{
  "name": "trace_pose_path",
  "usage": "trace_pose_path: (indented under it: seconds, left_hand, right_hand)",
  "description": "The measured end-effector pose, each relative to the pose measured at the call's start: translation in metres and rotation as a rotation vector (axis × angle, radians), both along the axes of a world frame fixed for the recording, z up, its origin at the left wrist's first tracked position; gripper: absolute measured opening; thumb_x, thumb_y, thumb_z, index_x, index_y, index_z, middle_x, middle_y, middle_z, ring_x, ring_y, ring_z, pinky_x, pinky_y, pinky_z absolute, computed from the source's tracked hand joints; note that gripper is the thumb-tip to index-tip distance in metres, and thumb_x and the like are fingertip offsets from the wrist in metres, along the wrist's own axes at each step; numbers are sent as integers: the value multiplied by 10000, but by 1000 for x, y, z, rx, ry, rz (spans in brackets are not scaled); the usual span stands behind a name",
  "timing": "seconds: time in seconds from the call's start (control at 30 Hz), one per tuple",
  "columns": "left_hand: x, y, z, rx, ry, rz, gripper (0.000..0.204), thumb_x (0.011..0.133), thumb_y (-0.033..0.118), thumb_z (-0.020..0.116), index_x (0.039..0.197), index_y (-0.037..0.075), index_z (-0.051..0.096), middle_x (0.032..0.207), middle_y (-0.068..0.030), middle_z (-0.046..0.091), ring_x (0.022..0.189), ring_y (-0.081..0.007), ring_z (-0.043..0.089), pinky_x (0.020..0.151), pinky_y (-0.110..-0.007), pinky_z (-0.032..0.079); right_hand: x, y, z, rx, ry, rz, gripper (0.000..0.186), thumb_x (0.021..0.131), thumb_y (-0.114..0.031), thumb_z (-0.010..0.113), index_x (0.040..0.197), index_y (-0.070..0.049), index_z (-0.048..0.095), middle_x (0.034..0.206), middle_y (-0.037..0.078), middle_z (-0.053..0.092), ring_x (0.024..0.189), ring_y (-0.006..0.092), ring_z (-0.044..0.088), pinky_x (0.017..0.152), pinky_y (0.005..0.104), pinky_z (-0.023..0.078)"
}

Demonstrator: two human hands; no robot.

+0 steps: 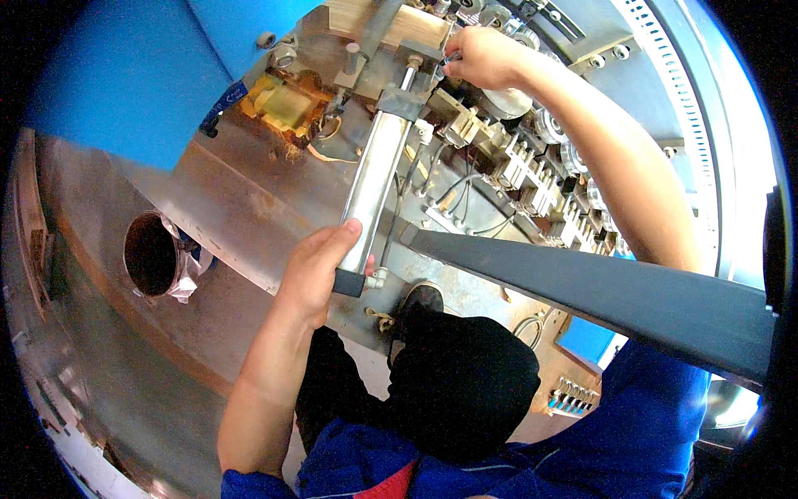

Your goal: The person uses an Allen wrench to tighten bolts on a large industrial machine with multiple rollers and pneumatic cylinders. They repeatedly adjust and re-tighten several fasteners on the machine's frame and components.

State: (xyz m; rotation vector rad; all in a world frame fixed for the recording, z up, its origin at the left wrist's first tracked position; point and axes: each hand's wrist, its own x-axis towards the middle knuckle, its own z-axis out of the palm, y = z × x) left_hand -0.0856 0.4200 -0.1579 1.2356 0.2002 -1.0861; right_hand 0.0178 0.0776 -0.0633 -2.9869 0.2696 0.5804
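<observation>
My left hand (313, 270) is wrapped round the lower end of a silver pneumatic cylinder (371, 179), just above its black end cap. The cylinder lies slantwise, its thin rod pointing away from me into a metal block (420, 58). Beside that block my right hand (486, 58) is closed with fingers pinched together. A small dark metal piece shows at its fingertips, too little of it visible to name. An air fitting (376, 279) sticks out by the lower end cap, and another fitting (424, 129) sits near the upper one.
A dark steel bar (582, 291) crosses from the middle to the right. Rollers and metal blocks (532, 179) with cables line the machine at right. A blue panel (125, 75) fills the upper left. A round bin (154, 254) stands on the left, and a yellowish block (287, 104) lies beyond the cylinder.
</observation>
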Motion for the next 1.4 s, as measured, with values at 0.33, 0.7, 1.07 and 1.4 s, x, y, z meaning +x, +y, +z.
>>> trace_pose_path:
  seconds: [0.33,0.7,1.07,1.4]
  left_hand:
    - [2,0,3,23,32,4,436,1006,406,626,1117,-16,621,877,-154,726,759,-222,721,663,-365,594]
    - [1,3,-1,-1,30,12,405,1007,399,621,1091,2,630,870,-146,728,743,-220,719,652,-380,601]
    - [3,10,-4,16,47,-5,442,1009,424,611,1171,13,617,909,-133,722,765,-211,714,651,-358,590]
    - [1,1,-3,-7,31,-104,553,983,524,610,1271,55,559,948,-134,701,846,-250,707,721,-409,597]
  right_hand:
    - [-13,39,-8,879,-188,-870,251,1043,-181,510,1057,62,573,723,105,656,503,119,570,402,259,451]
    - [-9,13,9,497,-95,-508,210,994,-192,564,1089,-29,655,754,83,696,475,95,519,397,287,395]
    - [-86,18,47,778,-297,-601,380,1017,-199,549,1368,-60,592,736,20,683,486,56,520,415,231,372]
    - [-347,25,-72,779,-273,-1180,418,960,-132,592,1356,2,590,803,90,697,533,113,556,434,294,415]
